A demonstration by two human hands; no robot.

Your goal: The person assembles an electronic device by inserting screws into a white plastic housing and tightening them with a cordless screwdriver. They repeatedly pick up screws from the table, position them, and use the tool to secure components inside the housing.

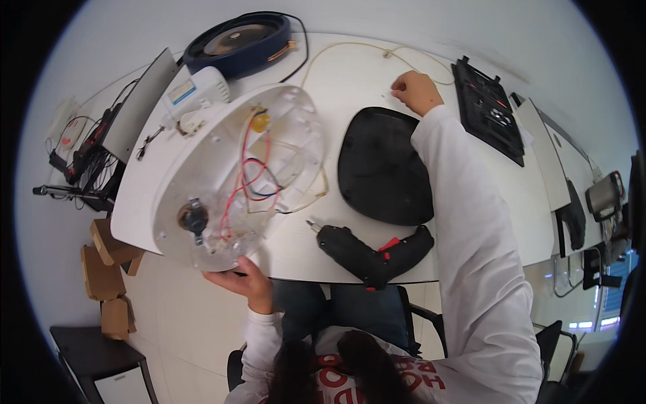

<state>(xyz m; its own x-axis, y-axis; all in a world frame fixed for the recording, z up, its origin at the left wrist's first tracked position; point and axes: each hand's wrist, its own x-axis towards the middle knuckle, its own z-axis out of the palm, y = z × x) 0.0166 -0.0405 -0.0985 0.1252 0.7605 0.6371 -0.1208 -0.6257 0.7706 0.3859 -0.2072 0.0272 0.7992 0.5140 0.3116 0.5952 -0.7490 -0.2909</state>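
My left hand (pixel 254 284) grips the near edge of a white plastic appliance housing (pixel 202 151), thumb on top, fingers beneath. The housing lies tilted with its hollow inside facing up. Red and dark wires (pixel 252 178) run through it, between a yellow round part (pixel 260 122) and a dark fitting (pixel 195 220). My right hand (pixel 417 93) reaches to the far side of the table, its fingers curled together by the tabletop. What they hold, if anything, is hidden. Below it lies a black rounded cover (pixel 385 167), and nearer me a black cordless screwdriver (pixel 377 256) with red switches.
A dark blue round appliance (pixel 237 46) with a black cord stands at the far left, near a white plastic part (pixel 196 93). A pale cable (pixel 350 44) crosses the back. To the right lies an open black tool case (pixel 489 111). Cardboard boxes (pixel 104 269) sit lower left.
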